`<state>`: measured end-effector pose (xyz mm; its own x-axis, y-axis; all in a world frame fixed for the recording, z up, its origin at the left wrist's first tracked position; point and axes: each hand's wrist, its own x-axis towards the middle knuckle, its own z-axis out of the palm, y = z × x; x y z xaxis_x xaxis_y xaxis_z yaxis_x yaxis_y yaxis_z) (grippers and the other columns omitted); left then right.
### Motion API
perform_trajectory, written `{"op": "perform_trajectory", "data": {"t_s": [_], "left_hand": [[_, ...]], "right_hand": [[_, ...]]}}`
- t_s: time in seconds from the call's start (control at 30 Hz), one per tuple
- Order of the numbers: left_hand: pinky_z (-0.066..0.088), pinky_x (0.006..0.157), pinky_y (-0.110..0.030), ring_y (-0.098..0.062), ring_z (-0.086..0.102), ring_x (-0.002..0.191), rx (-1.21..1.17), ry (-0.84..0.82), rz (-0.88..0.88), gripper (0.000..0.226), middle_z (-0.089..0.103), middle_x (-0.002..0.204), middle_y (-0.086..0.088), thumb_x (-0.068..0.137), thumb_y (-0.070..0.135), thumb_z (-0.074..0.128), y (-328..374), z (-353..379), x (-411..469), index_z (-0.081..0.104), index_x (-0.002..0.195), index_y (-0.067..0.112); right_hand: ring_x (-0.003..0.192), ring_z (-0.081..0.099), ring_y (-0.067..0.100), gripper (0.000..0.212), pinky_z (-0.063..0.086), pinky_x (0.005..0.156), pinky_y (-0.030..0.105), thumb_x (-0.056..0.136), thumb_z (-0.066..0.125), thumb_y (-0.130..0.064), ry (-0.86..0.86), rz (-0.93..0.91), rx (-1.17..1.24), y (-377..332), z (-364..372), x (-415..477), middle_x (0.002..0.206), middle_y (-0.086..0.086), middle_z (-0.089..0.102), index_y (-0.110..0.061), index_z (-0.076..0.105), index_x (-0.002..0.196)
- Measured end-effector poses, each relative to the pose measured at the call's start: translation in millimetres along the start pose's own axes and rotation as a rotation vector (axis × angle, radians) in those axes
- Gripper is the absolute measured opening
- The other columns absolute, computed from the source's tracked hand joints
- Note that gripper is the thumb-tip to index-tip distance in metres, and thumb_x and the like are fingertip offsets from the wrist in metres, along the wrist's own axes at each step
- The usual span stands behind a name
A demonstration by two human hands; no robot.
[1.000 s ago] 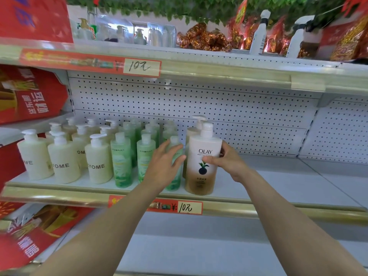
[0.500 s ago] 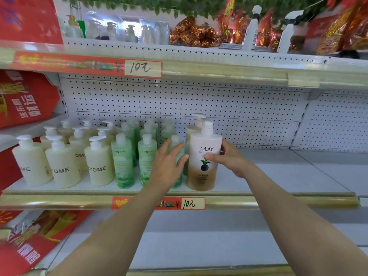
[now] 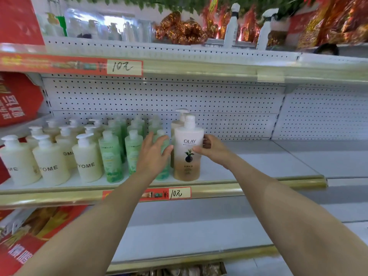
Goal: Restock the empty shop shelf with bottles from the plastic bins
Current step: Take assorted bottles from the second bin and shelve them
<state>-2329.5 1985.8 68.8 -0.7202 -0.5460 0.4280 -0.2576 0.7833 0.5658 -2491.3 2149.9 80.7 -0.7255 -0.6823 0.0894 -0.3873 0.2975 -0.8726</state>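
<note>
On the middle shelf: pretty much everything is happening here, shelf (image 3: 258, 162) is white with a gold front lip and bare to the right of the bottles.
Olay bottle: white-to-tan pump bottle (image 3: 188, 150), upright at the shelf front, rightmost in the row, with a second similar pump bottle (image 3: 178, 124) right behind it.
Right hand: right hand (image 3: 214, 149) is on the bottle's right side, fingers (image 3: 199, 150) curled onto the label face, thumb round the back edge, so it's gripping the thing.
Left hand: left hand (image 3: 154, 154) sits just left of the Olay bottle, fingers spread apart, palm over the front green bottle (image 3: 162, 174). Can't tell if the fingertips actually touch the Olay one.
Green bottles: a few rows of green bottles (image 3: 110, 156) standing upright, left of the hands.
Cream bottles: YOME pump bottles (image 3: 87, 158) farther left, also upright in rows.
Price tag: red strip with a handwritten tag (image 3: 179, 193) on the shelf lip, right below the Olay bottle.
Top shelf: spray bottles (image 3: 232, 26) and shiny red-gold packets (image 3: 181, 29), all a bit blurry.
</note>
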Motion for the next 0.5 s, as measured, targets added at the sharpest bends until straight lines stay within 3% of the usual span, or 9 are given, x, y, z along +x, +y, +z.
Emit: {"op": "perform_trajectory", "data": {"t_s": [0.1,0.23,0.5], "left_hand": [[0.022,0.119,-0.045,-0.032,0.014,0.149,0.091,0.069,-0.018,0.053,0.014,0.163,-0.014,0.099,0.045,0.051,19.8,-5.8,-3.3,0.043,0.147,0.026],[0.021,0.119,-0.045,-0.035,0.017,0.148,0.149,0.137,-0.006,0.057,0.018,0.162,-0.014,0.096,0.043,0.057,70.2,0.4,-11.2,0.042,0.147,0.023],[0.023,0.116,-0.043,-0.031,0.019,0.147,0.156,0.154,-0.061,0.056,0.018,0.162,-0.013,0.1,0.049,0.043,197.5,51.9,-51.4,0.037,0.15,0.024]], "right_hand": [[0.132,0.048,0.019,0.075,0.041,0.104,0.029,0.086,0.076,-0.036,0.128,-0.062,-0.163,-4.1,-25.6,-13.7,0.144,0.005,0.049,-0.014,0.04,0.147],[0.134,0.045,0.023,0.07,0.04,0.105,0.037,0.088,0.067,-0.051,0.259,-0.211,-0.499,-6.4,-74.7,-31.5,0.146,0.003,0.05,-0.02,0.042,0.146],[0.147,0.025,0.024,0.065,0.032,0.111,0.044,0.095,0.048,-0.061,0.218,-0.265,-0.62,4.3,-179.7,-88.3,0.155,0.004,0.038,-0.028,0.037,0.15]]}}
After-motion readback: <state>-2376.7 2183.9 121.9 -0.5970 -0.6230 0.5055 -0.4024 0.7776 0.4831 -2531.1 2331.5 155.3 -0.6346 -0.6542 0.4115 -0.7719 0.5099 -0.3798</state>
